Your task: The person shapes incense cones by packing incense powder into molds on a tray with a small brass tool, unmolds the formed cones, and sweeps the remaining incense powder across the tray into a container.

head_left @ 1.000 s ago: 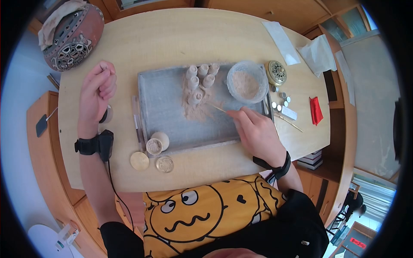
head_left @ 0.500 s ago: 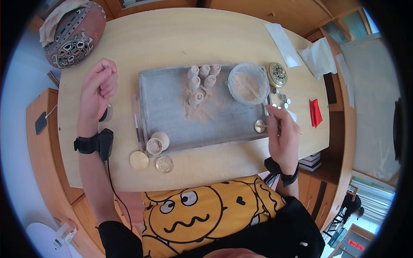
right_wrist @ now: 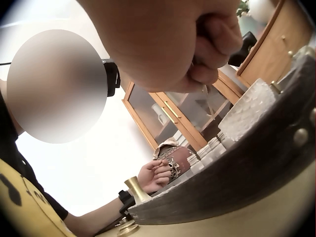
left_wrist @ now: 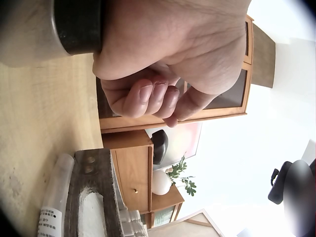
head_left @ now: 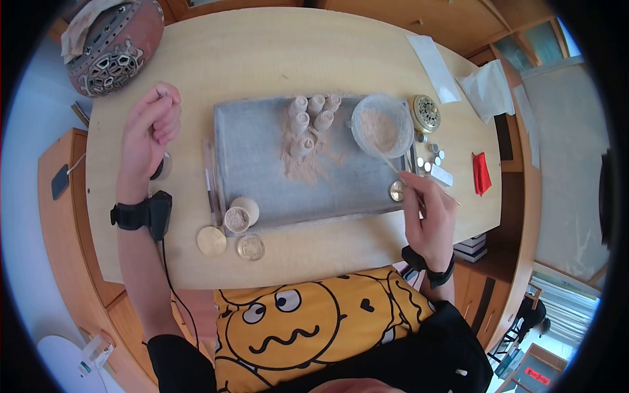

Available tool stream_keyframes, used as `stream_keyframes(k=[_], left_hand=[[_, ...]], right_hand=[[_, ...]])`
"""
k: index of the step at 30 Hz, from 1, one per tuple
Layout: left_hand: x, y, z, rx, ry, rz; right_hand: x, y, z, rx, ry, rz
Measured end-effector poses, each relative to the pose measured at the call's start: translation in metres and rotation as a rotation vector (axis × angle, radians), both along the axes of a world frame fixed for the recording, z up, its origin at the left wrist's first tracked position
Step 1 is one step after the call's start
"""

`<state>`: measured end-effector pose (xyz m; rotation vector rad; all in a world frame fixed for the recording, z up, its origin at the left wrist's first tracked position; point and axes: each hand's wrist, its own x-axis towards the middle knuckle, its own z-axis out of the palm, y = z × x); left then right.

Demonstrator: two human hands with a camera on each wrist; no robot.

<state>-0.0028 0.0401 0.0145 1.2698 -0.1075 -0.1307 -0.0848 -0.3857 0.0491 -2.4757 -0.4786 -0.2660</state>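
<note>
My right hand (head_left: pixel 430 213) pinches a thin light-coloured stick (head_left: pixel 391 164), its far end at the near rim of a clear bowl (head_left: pixel 403 108) of pale brown powder (head_left: pixel 380 130). In the right wrist view the bowl (right_wrist: pixel 249 106) stands beyond the curled fingers. Several small powder-coated bottle-shaped pieces (head_left: pixel 302 145) stand amid spilled powder (head_left: pixel 301 170) on the grey tray (head_left: pixel 255 170). My left hand (head_left: pixel 149 124) is raised left of the tray, fingers curled and thumb tip against the index finger; the left wrist view shows nothing held. A small round brass piece (head_left: pixel 396 190) sits near the right hand.
A cream jar (head_left: pixel 244 213) of powder tips at the tray's front left corner, near two flat discs (head_left: pixel 211 242). A pierced brass burner (head_left: pixel 426 113), small tins (head_left: pixel 434 149) and a red pouch (head_left: pixel 481 173) lie right. A patterned clay pot (head_left: pixel 114 56) stands back left.
My right hand has drawn back and right from the powder-coated pieces, bringing the stick to the bowl; it entered the bowl and now reaches its near rim. The left hand has barely moved.
</note>
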Motion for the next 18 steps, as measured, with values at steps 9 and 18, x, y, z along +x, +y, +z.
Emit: stream_keyframes(k=[9,18], left_hand=[[-0.002,-0.001,-0.001,-0.029,0.009,-0.016],[-0.003,0.0,-0.002,-0.031,0.0,-0.014]], right_hand=[[-0.005,0.012,-0.002,-0.178,0.013,0.321],[0.0,0.035,-0.019,-0.295,-0.047,0.307]])
